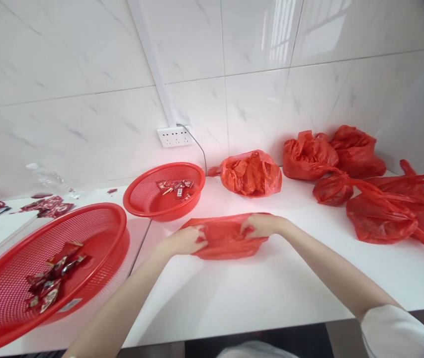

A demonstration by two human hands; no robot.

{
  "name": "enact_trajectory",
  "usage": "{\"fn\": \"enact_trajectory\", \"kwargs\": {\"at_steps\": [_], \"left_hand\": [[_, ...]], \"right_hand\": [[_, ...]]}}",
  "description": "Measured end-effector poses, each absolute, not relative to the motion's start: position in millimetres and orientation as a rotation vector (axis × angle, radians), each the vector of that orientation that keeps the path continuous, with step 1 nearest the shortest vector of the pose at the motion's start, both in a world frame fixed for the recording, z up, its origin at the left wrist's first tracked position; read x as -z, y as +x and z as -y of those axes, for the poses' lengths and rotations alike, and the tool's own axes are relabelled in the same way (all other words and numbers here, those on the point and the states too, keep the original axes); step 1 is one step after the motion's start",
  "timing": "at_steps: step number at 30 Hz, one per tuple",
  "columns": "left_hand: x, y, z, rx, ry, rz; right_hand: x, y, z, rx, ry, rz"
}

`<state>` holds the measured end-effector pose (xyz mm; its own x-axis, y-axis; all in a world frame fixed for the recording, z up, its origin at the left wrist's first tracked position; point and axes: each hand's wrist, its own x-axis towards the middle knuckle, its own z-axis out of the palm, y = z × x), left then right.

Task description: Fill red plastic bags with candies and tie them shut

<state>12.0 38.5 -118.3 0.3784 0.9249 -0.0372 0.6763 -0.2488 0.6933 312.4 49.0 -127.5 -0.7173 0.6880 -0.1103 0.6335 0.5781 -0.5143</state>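
A thin red plastic bag (226, 243) lies stretched sideways over the white table in front of me. My left hand (189, 239) grips its left side, fingers curled into the film. On the opposite side my right hand (258, 226) is closed on the bag too, with the fingertips bent inward. Behind the bag stands a small red mesh basket (200, 196) with several small packets (179, 191) in it. A further red bag stuffed with crumpled red plastic (251, 174) rests against the wall.
At the left is a large red basket (117, 214) holding several wrapped packets (57, 273). Filled, tied red bags (381, 216) crowd the right side. A power strip (175, 136) with a grey cable is on the tiled wall. A clear plastic bottle (47, 176) lies at the back left.
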Motion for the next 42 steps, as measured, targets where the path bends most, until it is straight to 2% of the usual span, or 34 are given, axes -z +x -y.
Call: {"fn": "enact_trajectory", "kwargs": {"at_steps": [6,12,15,19,26,31,42], "left_hand": [[136,26,-43,-0.153,2.326,-1.312],[158,2,-48,-0.272,2.213,-1.229],[164,-3,-50,-0.532,1.992,-1.206],[168,7,-57,-1.034,1.324,-1.235],[147,18,-67,-1.267,0.494,-1.205],[142,7,-72,-1.506,0.357,-1.084],[187,12,-68,-1.546,0.441,-1.054]], "right_hand": [[151,288,-57,-0.571,-0.825,2.561],[199,299,-76,-0.724,-0.886,2.565],[204,304,-80,-0.728,-0.876,2.494],[203,303,-74,-0.637,-0.868,2.410],[205,311,-63,-0.322,-1.022,2.149],[206,311,-62,-0.279,-1.038,2.051],[203,293,-46,-0.090,-0.880,2.117]]}}
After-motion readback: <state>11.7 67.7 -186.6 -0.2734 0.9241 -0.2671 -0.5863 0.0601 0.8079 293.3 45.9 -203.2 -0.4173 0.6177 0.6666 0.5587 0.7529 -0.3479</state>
